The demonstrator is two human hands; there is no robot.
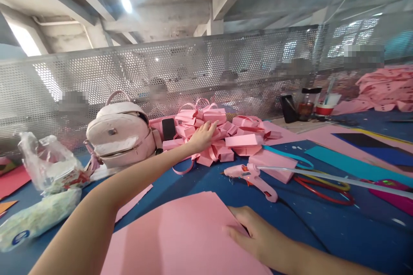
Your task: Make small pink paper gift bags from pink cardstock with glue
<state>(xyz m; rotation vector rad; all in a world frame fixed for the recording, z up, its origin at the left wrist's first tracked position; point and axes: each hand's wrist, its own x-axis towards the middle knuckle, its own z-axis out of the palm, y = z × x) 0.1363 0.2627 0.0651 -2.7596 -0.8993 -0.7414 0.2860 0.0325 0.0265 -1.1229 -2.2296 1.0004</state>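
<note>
Pinches the right edge of a large pink sheet [183, 232] in the right hand [250, 230], with thumb on the upper face and fingers tucked beneath. Rests the left hand [201, 138] on the heap of folded pink pieces [214, 115], with fingers slightly apart; cannot tell whether anything is caught between them. Lies at the near side of the view, as to the sheet, just short of the heap. Looks like stiff paper or thin card: likely very light, easy to flex, quick to crease under a hard squeeze. Best held lightly by an edge or corner. In the heap, take hold of a box-like body rather than a thin looped strip, likely to bend or tear. Farther right on the blue table [190, 182], grasp the glue gun [247, 172] only by its handle, keeping off the possibly hot nozzle.

Cannot tell single sheet from stack, with the near edge cut off. Cannot count the overlapping pieces, nor make out the blurred shapes [158, 90] behind the perforated screen [129, 73].
</note>
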